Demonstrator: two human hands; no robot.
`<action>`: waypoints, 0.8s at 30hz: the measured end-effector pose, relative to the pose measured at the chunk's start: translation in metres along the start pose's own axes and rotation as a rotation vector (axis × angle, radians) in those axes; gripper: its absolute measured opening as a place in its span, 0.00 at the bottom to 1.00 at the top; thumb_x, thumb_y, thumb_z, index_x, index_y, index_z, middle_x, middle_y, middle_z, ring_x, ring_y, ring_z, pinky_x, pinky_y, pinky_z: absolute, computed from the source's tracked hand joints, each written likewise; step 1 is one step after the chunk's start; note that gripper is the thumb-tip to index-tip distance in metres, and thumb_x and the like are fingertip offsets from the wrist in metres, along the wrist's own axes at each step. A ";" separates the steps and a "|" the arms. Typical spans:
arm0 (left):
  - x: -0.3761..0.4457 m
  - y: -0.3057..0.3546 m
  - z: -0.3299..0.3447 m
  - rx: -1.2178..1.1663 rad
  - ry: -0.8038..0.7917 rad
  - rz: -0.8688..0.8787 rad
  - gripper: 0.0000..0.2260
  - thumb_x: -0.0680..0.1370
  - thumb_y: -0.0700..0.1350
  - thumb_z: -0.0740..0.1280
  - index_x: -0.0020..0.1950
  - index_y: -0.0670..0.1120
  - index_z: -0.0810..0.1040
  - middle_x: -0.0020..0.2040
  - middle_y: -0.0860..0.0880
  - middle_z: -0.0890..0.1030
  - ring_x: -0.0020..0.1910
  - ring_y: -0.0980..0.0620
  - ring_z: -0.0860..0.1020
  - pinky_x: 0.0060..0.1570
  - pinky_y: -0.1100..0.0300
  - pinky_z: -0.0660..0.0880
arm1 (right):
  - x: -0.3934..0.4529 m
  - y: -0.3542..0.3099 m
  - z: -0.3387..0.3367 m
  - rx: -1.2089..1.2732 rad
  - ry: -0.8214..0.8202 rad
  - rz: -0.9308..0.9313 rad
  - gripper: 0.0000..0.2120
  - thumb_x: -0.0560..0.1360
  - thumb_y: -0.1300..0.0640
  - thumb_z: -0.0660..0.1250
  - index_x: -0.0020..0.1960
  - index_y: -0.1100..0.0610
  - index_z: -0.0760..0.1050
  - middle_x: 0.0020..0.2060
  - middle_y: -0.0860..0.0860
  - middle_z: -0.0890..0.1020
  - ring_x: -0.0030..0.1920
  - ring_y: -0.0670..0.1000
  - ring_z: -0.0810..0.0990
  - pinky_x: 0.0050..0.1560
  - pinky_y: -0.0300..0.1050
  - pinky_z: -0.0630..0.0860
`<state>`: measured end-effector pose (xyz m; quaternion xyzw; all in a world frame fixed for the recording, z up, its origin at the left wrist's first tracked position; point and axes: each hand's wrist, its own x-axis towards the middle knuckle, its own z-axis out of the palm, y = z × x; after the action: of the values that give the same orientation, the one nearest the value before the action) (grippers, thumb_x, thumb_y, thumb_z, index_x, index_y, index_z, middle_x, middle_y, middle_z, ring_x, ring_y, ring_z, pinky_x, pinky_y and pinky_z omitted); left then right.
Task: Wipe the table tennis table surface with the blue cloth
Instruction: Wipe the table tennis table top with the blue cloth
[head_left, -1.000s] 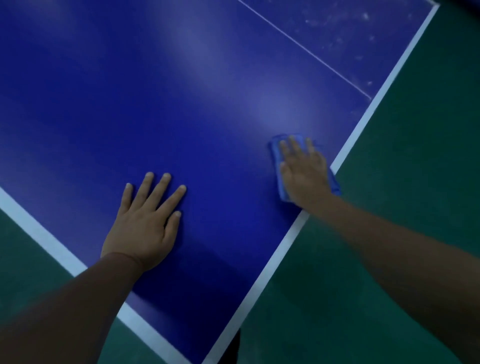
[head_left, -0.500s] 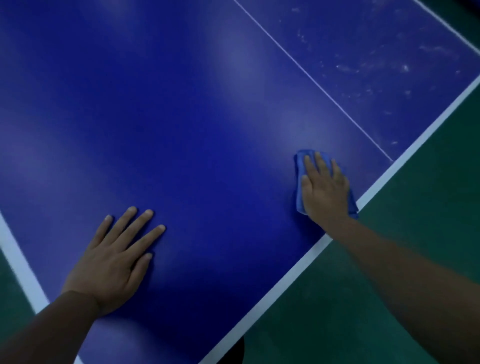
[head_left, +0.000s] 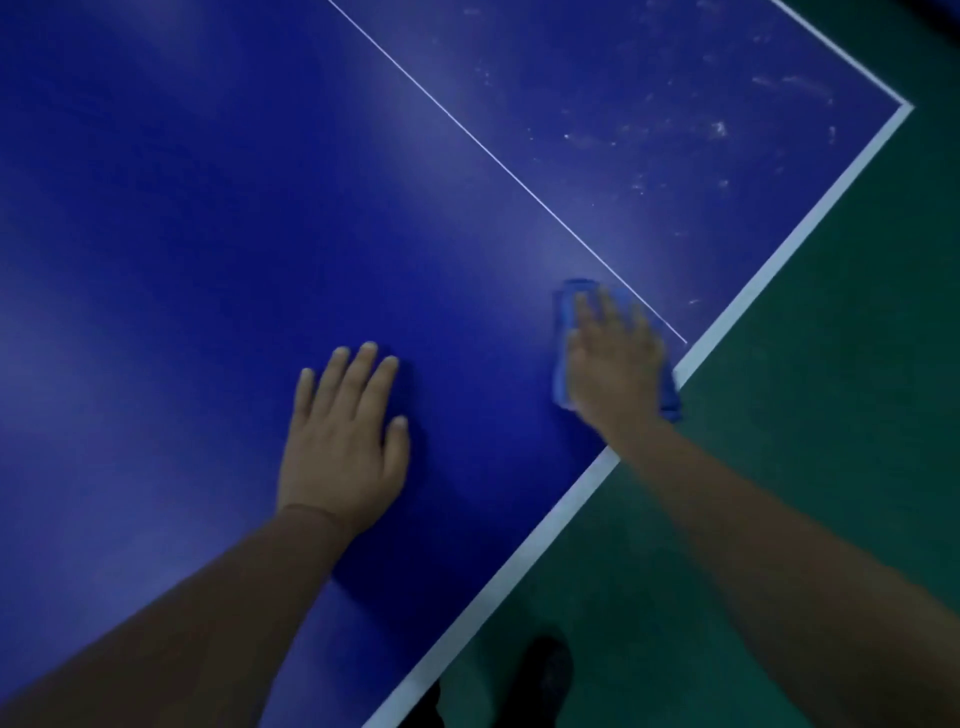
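Head view, one item per line. Left hand: flat on the blue counter, fingers straight and slightly spread, grip released, forearm reaching in from lower left. Right hand: palm down on the blue cloth, fingers extended, pressing rather than clenching. Cloth: beside the white edge stripe, just short of the thin centre line. Pale smudges: beyond that line. Green floor: right of the counter.

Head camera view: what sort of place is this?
Probably an indoor sports hall: a dark blue table tennis table with white edge lines and a thin centre line stands on smooth green flooring.
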<state>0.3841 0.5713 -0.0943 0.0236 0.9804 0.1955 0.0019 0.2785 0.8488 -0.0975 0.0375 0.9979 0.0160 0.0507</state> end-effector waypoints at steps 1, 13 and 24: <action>0.006 0.013 0.007 -0.005 -0.014 -0.012 0.28 0.81 0.55 0.50 0.78 0.45 0.64 0.80 0.46 0.62 0.80 0.45 0.55 0.78 0.46 0.45 | 0.004 0.023 -0.004 0.060 -0.006 0.118 0.28 0.82 0.44 0.40 0.80 0.46 0.53 0.80 0.49 0.56 0.78 0.60 0.54 0.76 0.62 0.54; 0.014 0.029 0.024 0.106 -0.033 -0.073 0.28 0.81 0.53 0.51 0.78 0.42 0.65 0.80 0.42 0.60 0.80 0.43 0.53 0.78 0.45 0.43 | 0.006 0.053 -0.002 -0.033 -0.049 -0.007 0.32 0.78 0.44 0.35 0.80 0.50 0.54 0.80 0.50 0.56 0.78 0.61 0.56 0.74 0.62 0.58; 0.017 0.026 0.026 0.092 0.037 -0.061 0.28 0.81 0.52 0.52 0.78 0.39 0.63 0.79 0.39 0.60 0.79 0.40 0.55 0.77 0.40 0.49 | 0.055 -0.138 -0.006 0.129 0.092 -0.563 0.26 0.83 0.47 0.47 0.79 0.52 0.60 0.79 0.49 0.60 0.80 0.58 0.51 0.76 0.62 0.51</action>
<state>0.3692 0.6062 -0.1077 -0.0099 0.9885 0.1503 -0.0113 0.2132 0.7155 -0.1016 -0.2384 0.9693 -0.0606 0.0054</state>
